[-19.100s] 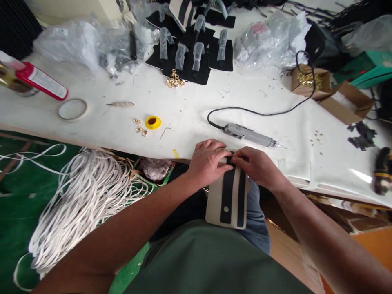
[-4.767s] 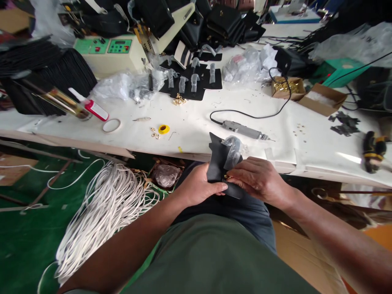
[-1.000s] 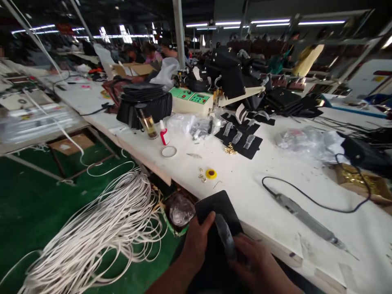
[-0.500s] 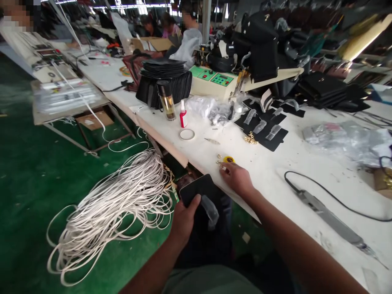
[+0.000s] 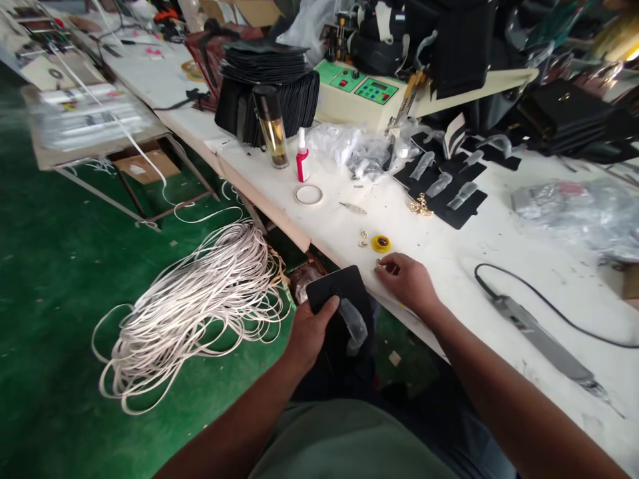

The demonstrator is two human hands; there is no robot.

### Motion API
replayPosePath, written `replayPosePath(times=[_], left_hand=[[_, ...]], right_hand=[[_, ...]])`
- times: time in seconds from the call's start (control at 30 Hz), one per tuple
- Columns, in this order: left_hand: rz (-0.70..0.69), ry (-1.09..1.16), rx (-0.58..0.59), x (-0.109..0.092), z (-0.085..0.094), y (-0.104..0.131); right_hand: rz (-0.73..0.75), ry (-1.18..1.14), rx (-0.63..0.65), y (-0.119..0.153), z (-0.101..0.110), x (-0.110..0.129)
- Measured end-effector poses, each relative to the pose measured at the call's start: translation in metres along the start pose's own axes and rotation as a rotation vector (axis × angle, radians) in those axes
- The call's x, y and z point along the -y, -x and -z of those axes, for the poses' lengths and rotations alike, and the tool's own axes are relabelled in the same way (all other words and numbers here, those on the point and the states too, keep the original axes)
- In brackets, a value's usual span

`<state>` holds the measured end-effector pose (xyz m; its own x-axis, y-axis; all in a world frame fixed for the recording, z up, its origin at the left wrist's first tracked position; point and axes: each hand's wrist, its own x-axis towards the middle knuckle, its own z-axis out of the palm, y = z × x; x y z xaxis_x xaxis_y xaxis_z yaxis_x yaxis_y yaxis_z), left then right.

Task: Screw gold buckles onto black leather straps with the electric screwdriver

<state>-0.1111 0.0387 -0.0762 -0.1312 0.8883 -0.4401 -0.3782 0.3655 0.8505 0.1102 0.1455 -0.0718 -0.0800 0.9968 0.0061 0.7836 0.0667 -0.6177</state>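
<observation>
My left hand (image 5: 312, 329) grips a black flat piece (image 5: 349, 286) with a plastic-wrapped part on it, over my lap. Close to the table edge, my right hand (image 5: 407, 279) has its thumb and fingers pinched on a small metal piece (image 5: 380, 264). Just beyond those fingers lies a yellow round container (image 5: 381, 243) with a dark middle. Small gold pieces (image 5: 363, 239) rest to its left. Further back, a gold heap (image 5: 421, 205) sits beside black pieces (image 5: 466, 209) bearing plastic-wrapped parts.
A red bottle (image 5: 302, 159), a dark-capped bottle (image 5: 272, 130) and a tape ring (image 5: 308, 194) stand or lie on the white table (image 5: 439, 266). A grey corded tool (image 5: 544, 346) is at right. White cord (image 5: 200, 319) lies coiled on the green floor.
My right hand has moved away from beside the yellow container toward the table edge, with a small metal piece in its fingers. My left hand still holds the black piece. The view has tilted down.
</observation>
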Motion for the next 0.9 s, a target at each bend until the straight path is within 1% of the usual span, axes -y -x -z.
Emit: replayPosePath(times=[0.1,0.17,0.4,0.53,0.63,0.7,0.8,0.83,0.9], left_hand=[[-0.005,0.003,-0.001,0.0,-0.002,0.002],[-0.008,0.008,-0.009,0.0,-0.003,0.003],[-0.02,-0.016,-0.007,0.001,-0.002,0.006],[-0.042,-0.026,-0.009,-0.002,-0.005,0.009],[-0.07,-0.07,-0.03,-0.004,-0.007,0.012],[-0.095,-0.122,-0.046,-0.006,-0.008,0.014],[-0.14,-0.223,-0.026,-0.011,-0.009,0.018],[-0.156,-0.264,-0.012,-0.012,-0.011,0.02],[-0.185,-0.347,0.014,-0.015,-0.015,0.023]], right_hand=[[-0.028,0.047,-0.091,0.003,-0.003,-0.004],[-0.019,0.089,-0.119,0.002,-0.006,-0.005],[0.029,0.238,-0.08,-0.003,-0.011,-0.004],[0.069,0.236,-0.077,-0.006,-0.012,-0.009],[0.132,0.11,-0.103,-0.002,-0.007,-0.011],[0.161,-0.095,-0.133,0.008,0.0,-0.005],[0.098,-0.433,-0.146,0.038,0.015,0.013],[0.075,-0.501,-0.139,0.051,0.02,0.021],[0.094,-0.563,-0.117,0.075,0.025,0.035]])
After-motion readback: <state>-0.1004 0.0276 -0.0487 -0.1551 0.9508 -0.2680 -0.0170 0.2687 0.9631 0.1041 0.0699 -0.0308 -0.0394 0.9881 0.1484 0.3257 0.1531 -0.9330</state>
